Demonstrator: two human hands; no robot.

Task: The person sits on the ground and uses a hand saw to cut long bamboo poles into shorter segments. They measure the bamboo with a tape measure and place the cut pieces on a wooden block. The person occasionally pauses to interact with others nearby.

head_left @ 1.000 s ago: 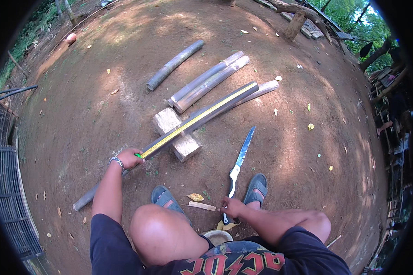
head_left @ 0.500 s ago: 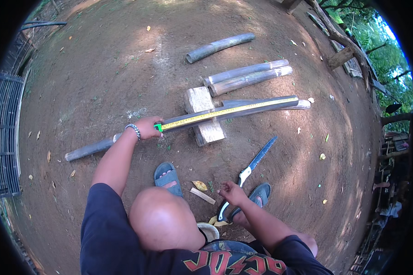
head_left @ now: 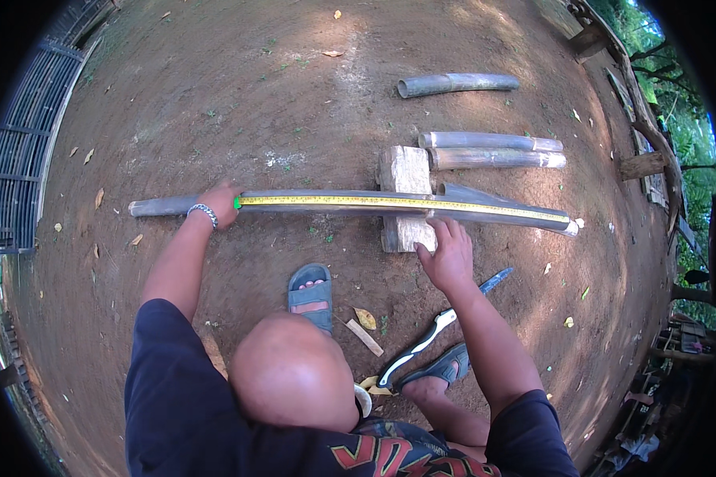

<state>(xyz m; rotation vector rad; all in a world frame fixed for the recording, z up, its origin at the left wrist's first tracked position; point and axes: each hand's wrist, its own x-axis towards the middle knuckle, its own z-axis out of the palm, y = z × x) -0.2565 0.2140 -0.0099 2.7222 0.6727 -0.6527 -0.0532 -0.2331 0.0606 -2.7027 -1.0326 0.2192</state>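
Left grip (head_left: 221,203) holds the yellow tape (head_left: 334,201), its printed marks (head_left: 294,200) too small to read; right grip (head_left: 451,258) spread wide.

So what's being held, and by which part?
The left hand holds the yellow tape by its green end; the right hand seems to hold nothing.

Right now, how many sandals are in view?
2: left sandal, left of the wooden strip; right sandal, beside the pruning saw, partly covered by the foot. No others show.

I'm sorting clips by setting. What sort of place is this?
Probably an outdoor yard, perhaps rural: bare soil underfoot, green foliage at the right edge and a slatted panel, likely a fence, at the left.
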